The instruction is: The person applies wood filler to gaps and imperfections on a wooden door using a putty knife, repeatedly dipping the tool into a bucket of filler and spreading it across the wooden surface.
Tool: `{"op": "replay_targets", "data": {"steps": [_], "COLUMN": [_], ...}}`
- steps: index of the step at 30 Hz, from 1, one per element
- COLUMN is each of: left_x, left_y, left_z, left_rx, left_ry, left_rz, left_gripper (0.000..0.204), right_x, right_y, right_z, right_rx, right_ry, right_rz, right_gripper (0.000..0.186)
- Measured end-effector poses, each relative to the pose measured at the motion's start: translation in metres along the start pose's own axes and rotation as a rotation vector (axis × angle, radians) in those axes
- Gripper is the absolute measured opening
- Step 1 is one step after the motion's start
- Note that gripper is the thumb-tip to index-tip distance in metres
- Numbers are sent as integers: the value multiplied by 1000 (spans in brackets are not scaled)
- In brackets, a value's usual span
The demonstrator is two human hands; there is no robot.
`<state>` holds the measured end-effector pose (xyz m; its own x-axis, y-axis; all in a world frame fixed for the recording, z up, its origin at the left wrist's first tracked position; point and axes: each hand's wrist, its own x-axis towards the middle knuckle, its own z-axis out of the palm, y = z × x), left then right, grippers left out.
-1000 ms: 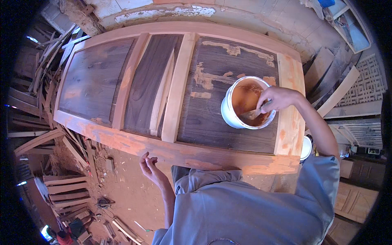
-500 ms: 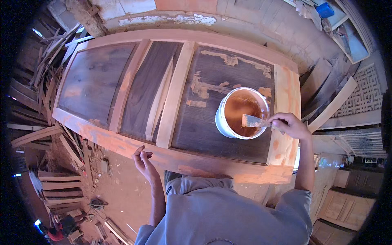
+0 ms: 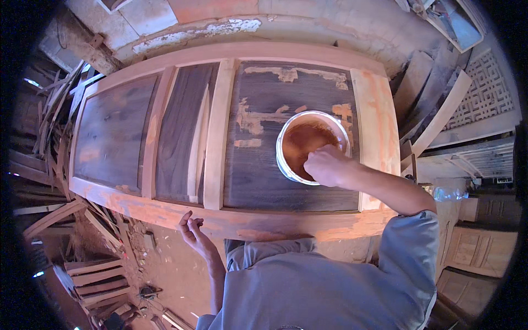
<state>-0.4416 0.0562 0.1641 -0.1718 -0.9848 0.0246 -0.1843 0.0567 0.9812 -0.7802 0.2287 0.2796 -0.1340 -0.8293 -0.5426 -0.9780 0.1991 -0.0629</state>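
Observation:
A white bucket of orange-brown paste stands on the right dark panel of a wooden door. My right hand reaches into the bucket's mouth with its fingers closed. The putty knife it grips is now hidden behind the hand and in the paste. My left hand hovers by the near edge of the door, holding nothing, index finger out and the other fingers loosely bent. Orange smears mark the door's dark panel and its pale frame.
Loose boards lean at the right beside a lattice panel. Scrap wood is heaped at the left, with stacked planks at lower left. A wall runs behind the door. Other panelled wood pieces stand at lower right.
My right hand has moved left and forward from the bucket's right rim into its mouth, taking the putty knife down into the paste. My left hand has barely moved.

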Motion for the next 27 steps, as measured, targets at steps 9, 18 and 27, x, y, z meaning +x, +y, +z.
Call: {"op": "replay_targets", "data": {"steps": [9,18,27], "left_x": [3,10,8], "left_y": [-1,-3,7], "left_z": [-3,3,12], "left_rx": [-61,-69,-91], "left_ry": [102,2,16], "left_rz": [-50,-24,-17], "left_gripper": [21,22,22], "right_x": [-11,-60,-95], "right_y": [88,112,61], "right_z": [-27,-12,23], "right_rx": [757,1172,1242], "right_ry": [-196,-57,297], "right_rz": [-143,68,167], "right_gripper": [31,32,25]}}
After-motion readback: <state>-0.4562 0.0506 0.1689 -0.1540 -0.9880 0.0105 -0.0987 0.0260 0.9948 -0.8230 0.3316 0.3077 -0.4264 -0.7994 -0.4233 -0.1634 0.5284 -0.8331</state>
